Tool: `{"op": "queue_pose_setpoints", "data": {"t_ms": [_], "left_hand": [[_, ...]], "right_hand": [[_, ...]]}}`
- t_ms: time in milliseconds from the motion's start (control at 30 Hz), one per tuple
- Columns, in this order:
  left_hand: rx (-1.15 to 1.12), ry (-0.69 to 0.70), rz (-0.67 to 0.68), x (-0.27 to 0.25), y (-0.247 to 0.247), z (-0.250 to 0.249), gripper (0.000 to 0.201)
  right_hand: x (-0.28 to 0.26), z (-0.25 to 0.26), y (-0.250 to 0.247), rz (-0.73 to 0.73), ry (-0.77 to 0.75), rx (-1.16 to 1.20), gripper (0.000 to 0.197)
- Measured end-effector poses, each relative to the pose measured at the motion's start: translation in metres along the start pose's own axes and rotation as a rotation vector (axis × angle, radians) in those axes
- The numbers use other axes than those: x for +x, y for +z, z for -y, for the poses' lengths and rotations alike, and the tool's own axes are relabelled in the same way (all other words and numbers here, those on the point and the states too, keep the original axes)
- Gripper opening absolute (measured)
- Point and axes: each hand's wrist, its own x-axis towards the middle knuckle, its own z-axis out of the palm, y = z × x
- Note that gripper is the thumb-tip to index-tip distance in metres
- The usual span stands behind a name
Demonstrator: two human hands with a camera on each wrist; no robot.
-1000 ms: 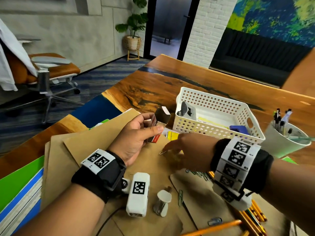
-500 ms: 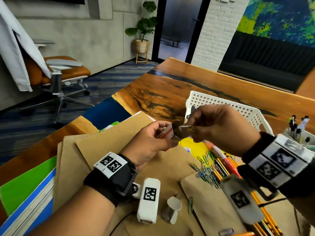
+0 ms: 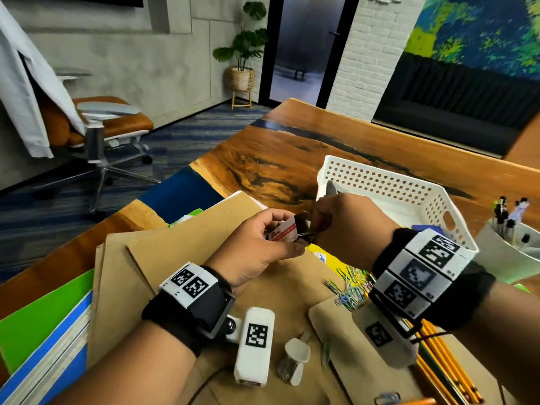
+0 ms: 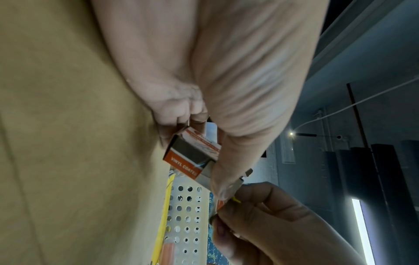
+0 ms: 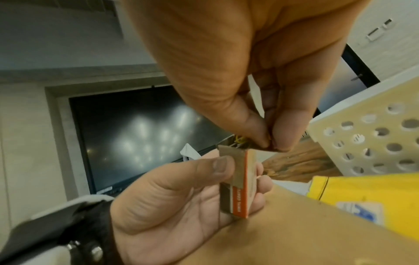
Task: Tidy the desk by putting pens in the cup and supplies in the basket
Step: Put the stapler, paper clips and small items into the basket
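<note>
My left hand (image 3: 263, 247) grips a small orange-and-white paper clip box (image 3: 282, 235) (image 4: 192, 157) (image 5: 240, 182) above the brown envelopes, its open end turned toward the right hand. My right hand (image 3: 342, 226) pinches a yellow paper clip (image 5: 240, 139) (image 4: 235, 200) at the box's open end. A heap of coloured paper clips (image 3: 350, 287) lies on the envelopes under the right wrist. The white perforated basket (image 3: 409, 185) stands just behind the hands. The pale cup (image 3: 508, 252) with several pens stands at the right.
Brown envelopes (image 3: 163, 258) cover the near desk, with green and blue folders (image 3: 43, 331) at the left. Yellow pencils (image 3: 444, 369) lie at the lower right. A white tape dispenser (image 3: 293, 361) and loose clips sit near the front. A yellow pad (image 5: 362, 195) lies beside the basket.
My right hand rose from the envelope with a clip and came to the box's open end. The left hand kept its hold on the box and tipped it toward the right hand.
</note>
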Motion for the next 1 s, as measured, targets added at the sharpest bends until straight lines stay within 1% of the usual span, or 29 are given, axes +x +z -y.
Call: {"op": "queue_pose_setpoints", "data": {"t_ms": [100, 167, 267, 467, 633, 700, 800, 833, 867, 933, 967, 1000], "left_hand": [[0.013, -0.003, 0.024, -0.001, -0.001, 0.000, 0.049], [0.035, -0.012, 0.041, -0.001, -0.001, -0.001, 0.049], [0.056, -0.026, 0.042, -0.002, -0.002, -0.003, 0.052], [0.024, -0.022, 0.023, 0.000, -0.002, 0.000, 0.049], [-0.048, -0.012, 0.009, 0.001, -0.001, 0.000, 0.047], [-0.065, -0.007, -0.007, 0.001, -0.001, 0.000, 0.048], [-0.145, -0.009, -0.070, 0.002, -0.002, -0.001, 0.053], [-0.182, -0.011, -0.091, 0.002, -0.002, -0.002, 0.054], [-0.208, -0.017, -0.104, 0.002, -0.002, -0.002, 0.056], [-0.218, -0.024, -0.095, 0.002, -0.002, -0.003, 0.059], [-0.215, -0.022, -0.079, 0.001, -0.002, -0.005, 0.059], [-0.214, -0.017, -0.064, 0.000, -0.002, -0.006, 0.057]], "right_hand": [[0.002, 0.003, -0.005, 0.021, -0.002, -0.043, 0.017], [0.003, 0.007, -0.007, 0.034, -0.032, -0.045, 0.012], [0.004, 0.014, -0.007, 0.028, -0.075, -0.085, 0.015], [0.006, 0.015, -0.012, 0.037, -0.040, -0.004, 0.019], [0.005, 0.010, -0.016, 0.031, -0.079, 0.021, 0.020], [0.003, 0.008, -0.016, -0.012, -0.087, 0.059, 0.021], [-0.002, -0.005, -0.014, -0.165, -0.103, 0.043, 0.017], [-0.004, -0.010, -0.014, -0.156, -0.088, 0.018, 0.019], [-0.008, -0.014, -0.015, -0.077, -0.054, -0.009, 0.022], [-0.018, -0.021, -0.015, 0.233, 0.012, -0.108, 0.023], [-0.024, -0.023, -0.013, 0.395, 0.009, -0.165, 0.034], [-0.030, -0.025, -0.010, 0.525, -0.020, -0.212, 0.049]]}}
